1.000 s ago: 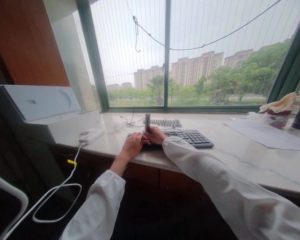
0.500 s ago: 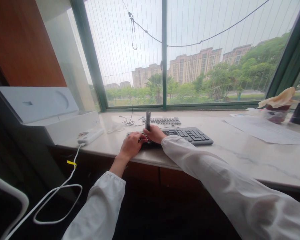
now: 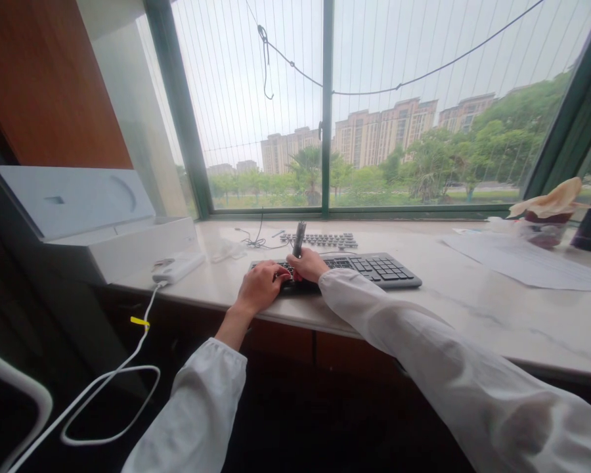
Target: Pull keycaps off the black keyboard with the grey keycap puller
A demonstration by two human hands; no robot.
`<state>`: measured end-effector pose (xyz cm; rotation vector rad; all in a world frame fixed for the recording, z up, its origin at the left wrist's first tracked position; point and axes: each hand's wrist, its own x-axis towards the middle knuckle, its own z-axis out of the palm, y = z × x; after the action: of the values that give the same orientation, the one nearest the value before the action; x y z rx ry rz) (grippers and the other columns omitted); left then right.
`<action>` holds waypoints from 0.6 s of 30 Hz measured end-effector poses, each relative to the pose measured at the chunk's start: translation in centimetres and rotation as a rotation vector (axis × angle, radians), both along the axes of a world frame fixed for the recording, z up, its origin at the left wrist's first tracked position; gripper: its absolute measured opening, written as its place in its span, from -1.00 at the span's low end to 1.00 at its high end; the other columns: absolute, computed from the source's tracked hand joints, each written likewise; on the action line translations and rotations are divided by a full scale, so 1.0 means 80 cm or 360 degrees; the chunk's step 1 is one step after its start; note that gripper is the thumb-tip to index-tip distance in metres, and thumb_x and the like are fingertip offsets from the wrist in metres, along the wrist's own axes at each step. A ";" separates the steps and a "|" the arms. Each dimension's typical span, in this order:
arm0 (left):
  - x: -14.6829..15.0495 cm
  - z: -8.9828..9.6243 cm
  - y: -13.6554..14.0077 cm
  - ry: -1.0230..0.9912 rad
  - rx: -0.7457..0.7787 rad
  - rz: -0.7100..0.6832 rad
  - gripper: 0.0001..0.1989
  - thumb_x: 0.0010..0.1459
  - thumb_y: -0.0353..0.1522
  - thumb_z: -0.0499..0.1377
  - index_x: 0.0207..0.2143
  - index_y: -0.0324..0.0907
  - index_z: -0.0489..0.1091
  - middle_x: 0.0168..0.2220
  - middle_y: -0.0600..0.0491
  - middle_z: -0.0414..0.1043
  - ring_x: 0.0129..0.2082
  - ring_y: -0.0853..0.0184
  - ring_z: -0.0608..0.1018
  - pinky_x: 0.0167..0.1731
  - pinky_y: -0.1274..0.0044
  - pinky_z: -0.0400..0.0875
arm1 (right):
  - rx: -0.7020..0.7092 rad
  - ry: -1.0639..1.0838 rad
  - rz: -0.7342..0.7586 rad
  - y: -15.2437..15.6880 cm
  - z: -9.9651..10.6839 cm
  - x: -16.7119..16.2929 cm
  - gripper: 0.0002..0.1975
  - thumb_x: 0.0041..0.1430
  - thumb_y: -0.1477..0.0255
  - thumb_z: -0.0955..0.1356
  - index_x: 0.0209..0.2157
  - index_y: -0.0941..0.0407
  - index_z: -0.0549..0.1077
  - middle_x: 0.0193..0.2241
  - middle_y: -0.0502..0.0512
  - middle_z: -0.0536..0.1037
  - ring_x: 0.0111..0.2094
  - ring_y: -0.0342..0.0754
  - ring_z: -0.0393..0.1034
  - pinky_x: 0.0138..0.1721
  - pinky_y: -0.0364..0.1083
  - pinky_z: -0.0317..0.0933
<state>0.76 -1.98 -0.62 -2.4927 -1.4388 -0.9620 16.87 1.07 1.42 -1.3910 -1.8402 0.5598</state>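
Observation:
A black keyboard [image 3: 388, 268] lies near the counter's front edge, its number pad showing on the right. My right hand [image 3: 309, 264] is closed around a dark, cylindrical tool handle [image 3: 300, 238], which leans slightly right over the keyboard's left half. The tool's lower end is hidden by my fingers. Against the left part of the keyboard, my left hand [image 3: 260, 286] has its thumb and fingers drawn together close to the right hand. Whatever it pinches is hidden. Rows of loose keycaps [image 3: 320, 240] are laid out behind the keyboard.
At left stand an open white box [image 3: 128, 246] and a white power strip [image 3: 178, 268] with its cord hanging down. A thin black cable [image 3: 259, 242] lies near the window. Papers [image 3: 526, 257] and a cup with a brownish cover [image 3: 551, 220] are at right.
The tool's top has tipped to the right and sits slightly lower. My right hand has shifted a little with it. My left hand stays nearly in place.

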 end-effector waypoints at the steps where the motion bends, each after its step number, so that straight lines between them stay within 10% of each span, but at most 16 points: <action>1: -0.001 0.000 0.000 -0.0015 -0.0007 -0.0016 -0.81 0.23 -0.26 0.11 -0.26 0.00 0.53 -0.20 0.08 0.50 -0.11 0.24 0.48 -0.12 0.44 0.36 | 0.0022 -0.0004 0.0007 -0.001 0.000 0.000 -0.69 0.12 0.41 0.23 -0.67 0.12 0.30 -0.74 0.02 0.42 -0.63 -0.14 0.33 -0.50 -0.20 0.15; 18: -0.008 0.001 0.011 -0.0060 -0.0100 -0.0074 -0.84 0.13 -0.24 0.19 -0.29 -0.02 0.54 -0.23 0.09 0.55 -0.22 0.25 0.54 -0.23 0.49 0.37 | 0.0689 -0.0529 -0.0025 -0.006 -0.005 -0.012 -0.79 0.16 0.40 0.20 -0.43 0.12 0.42 -0.53 0.05 0.48 -0.53 -0.12 0.25 -0.47 -0.13 -0.10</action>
<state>0.13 -1.11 -0.53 -2.5767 -1.4499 -0.9925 15.90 0.62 0.98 -1.2492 -2.0520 -0.0905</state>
